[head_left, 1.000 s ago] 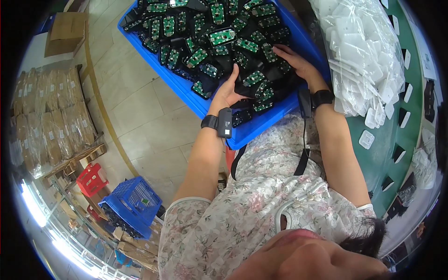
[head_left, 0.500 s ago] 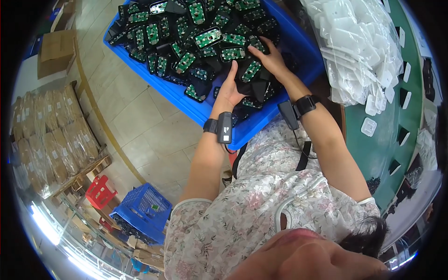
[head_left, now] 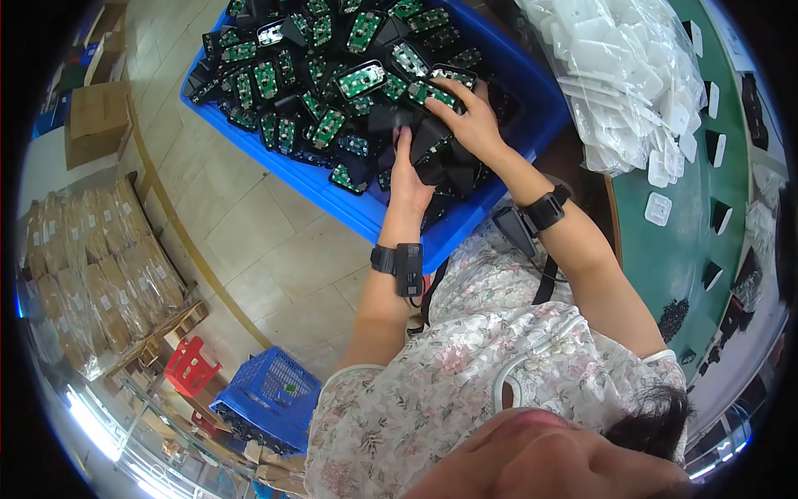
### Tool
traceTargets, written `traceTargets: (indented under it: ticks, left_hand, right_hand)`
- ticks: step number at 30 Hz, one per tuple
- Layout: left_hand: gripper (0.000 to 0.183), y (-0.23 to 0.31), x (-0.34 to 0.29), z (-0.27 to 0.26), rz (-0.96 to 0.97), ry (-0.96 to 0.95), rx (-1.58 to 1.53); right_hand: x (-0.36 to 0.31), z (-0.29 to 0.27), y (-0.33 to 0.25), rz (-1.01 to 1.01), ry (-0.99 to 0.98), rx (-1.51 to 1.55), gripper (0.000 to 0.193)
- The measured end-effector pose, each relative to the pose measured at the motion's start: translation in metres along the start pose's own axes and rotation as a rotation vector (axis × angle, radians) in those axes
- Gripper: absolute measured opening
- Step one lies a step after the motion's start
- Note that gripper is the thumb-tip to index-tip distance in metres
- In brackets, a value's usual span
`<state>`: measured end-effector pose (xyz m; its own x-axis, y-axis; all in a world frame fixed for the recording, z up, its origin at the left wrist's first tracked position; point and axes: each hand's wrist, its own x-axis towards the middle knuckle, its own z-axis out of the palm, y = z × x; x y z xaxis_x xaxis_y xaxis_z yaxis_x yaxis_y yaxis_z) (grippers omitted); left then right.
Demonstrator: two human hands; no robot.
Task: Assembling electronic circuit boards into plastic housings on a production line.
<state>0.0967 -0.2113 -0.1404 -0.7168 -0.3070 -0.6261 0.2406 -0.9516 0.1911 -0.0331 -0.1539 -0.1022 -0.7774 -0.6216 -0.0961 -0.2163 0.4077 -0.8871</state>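
Note:
Over the near part of a blue plastic bin (head_left: 312,190), both hands work among black casings fitted with green circuit boards (head_left: 330,127). My right hand (head_left: 475,125) is closed on one circuit board casing (head_left: 434,94), its thumb on the near side and its index finger along the far side. To its left, my left hand (head_left: 408,179) has the thumb raised against a blurred black casing (head_left: 385,118). The other fingers of that hand are hidden, so its grip cannot be made out. More dark casings lie between the two hands.
On the right, a green table (head_left: 640,249) carries a clear bag of white plastic covers (head_left: 623,83), a loose white cover (head_left: 658,209) and several black-and-white pieces. Cartons (head_left: 98,110), a wrapped pallet (head_left: 104,270) and a blue crate (head_left: 270,391) stand at left.
My right hand has moved slightly left and closed on a circuit board casing. My left hand has shifted a little nearer, and a blurred black casing now shows at its thumb.

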Motion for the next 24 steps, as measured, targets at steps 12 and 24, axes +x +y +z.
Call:
traceTargets:
  ticks: [12, 24]
  left_hand:
    - [0.047, 0.008, -0.015, 0.033, 0.096, 0.004, 0.048]
    - [0.051, 0.031, -0.06, 0.058, 0.345, -0.109, 0.161]
  right_hand:
    - [-0.01, -0.003, -0.015, -0.032, 0.102, 0.012, 0.038]
    - [-0.022, 0.002, -0.055, -0.237, 0.17, 0.106, 0.038]
